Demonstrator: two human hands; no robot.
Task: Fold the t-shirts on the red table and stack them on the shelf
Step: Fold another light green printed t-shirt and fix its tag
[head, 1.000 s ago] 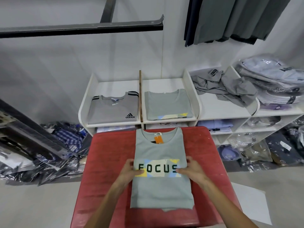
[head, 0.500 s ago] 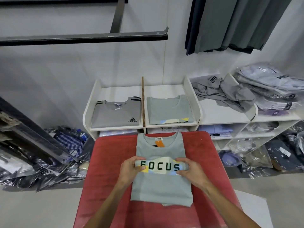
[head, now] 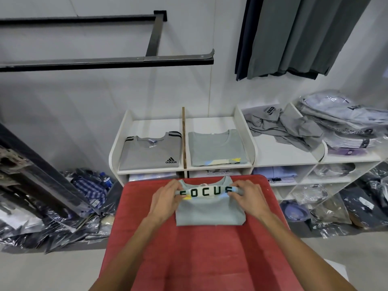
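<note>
A grey t-shirt with the word FOCUS printed on it lies on the red surface, at the far end, just in front of the white shelf. It is folded over on itself, and the fold line carrying the lettering runs left to right, so its long axis lies across the surface, parallel to the front of the shelf. The left hand pinches the left end of that fold and the right hand pinches the right end; on both, the fingers are curled around the cloth with the thumbs on top. The fold sits over the collar end of the shirt, the edge nearest the shelf.

The hands are about equally near, one at each end, so the shirt lies squarely between them. The shelf is straight ahead of the shirt. In its top row, the compartment directly behind the shirt already holds a folded grey shirt with the same coloured print, and the compartment to the left of that holds a folded grey shirt with striped shoulders. The stacking move would likely go forward and up.
</note>
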